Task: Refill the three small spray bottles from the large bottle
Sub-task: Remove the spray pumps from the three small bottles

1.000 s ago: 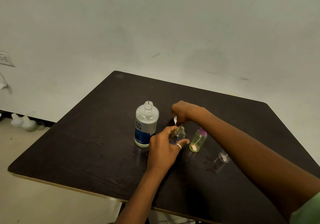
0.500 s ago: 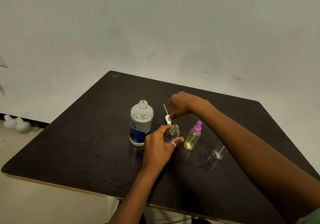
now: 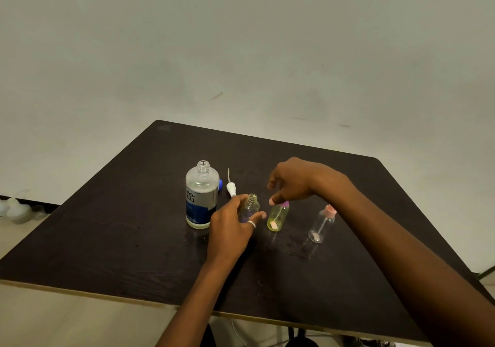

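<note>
Left hand (image 3: 232, 224) grips uncapped clear small bottle (image 3: 251, 207), white pump (image 3: 231, 188) at 11 o'clock. Right hand (image 3: 290, 182) pinches purple-capped yellow bottle (image 3: 278, 216) (cap on). Pink-capped clear bottle (image 3: 321, 223) untouched; capless large labelled bottle (image 3: 201, 195) unpoured.

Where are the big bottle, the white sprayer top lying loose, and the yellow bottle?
Big bottle (image 3: 201, 202), head view, on its label.
White sprayer top (image 3: 231, 187), head view, on its white cap lying on the table.
Yellow bottle (image 3: 276, 217), head view, on its yellowish body.

We see dim, flat, greenish light; the dark worktop (image 3: 112, 228) carries faint bottle reflections (no hard glare), and its edges bow at the frame's sides.
</note>
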Motion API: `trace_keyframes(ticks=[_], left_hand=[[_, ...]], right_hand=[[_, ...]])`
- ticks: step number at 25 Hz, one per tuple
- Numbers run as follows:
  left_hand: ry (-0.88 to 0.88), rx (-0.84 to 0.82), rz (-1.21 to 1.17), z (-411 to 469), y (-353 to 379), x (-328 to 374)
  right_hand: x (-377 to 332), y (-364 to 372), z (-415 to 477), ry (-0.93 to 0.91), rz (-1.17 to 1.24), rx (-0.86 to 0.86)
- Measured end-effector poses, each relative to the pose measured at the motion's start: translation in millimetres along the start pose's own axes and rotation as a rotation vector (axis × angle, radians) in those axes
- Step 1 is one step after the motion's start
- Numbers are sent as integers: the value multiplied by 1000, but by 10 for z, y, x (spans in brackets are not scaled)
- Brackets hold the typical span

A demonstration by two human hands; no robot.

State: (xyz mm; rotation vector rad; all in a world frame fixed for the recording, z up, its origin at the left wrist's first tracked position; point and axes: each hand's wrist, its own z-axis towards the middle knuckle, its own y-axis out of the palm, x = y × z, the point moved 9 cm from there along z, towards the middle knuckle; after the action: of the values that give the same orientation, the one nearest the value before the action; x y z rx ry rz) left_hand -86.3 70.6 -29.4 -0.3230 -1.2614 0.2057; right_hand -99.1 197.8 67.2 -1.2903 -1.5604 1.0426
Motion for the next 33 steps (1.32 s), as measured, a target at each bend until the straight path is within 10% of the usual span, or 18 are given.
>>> trace_keyframes(ticks=[17, 24, 33], left_hand=[[113, 227, 202, -628, -81, 345], [102, -92, 67, -414, 484, 459], [40, -52, -98, -219, 668, 271]], right_hand=[[72, 62, -130, -32, 34, 161], [88, 131, -269, -7, 43, 217], [113, 148, -349, 11, -9, 286]])
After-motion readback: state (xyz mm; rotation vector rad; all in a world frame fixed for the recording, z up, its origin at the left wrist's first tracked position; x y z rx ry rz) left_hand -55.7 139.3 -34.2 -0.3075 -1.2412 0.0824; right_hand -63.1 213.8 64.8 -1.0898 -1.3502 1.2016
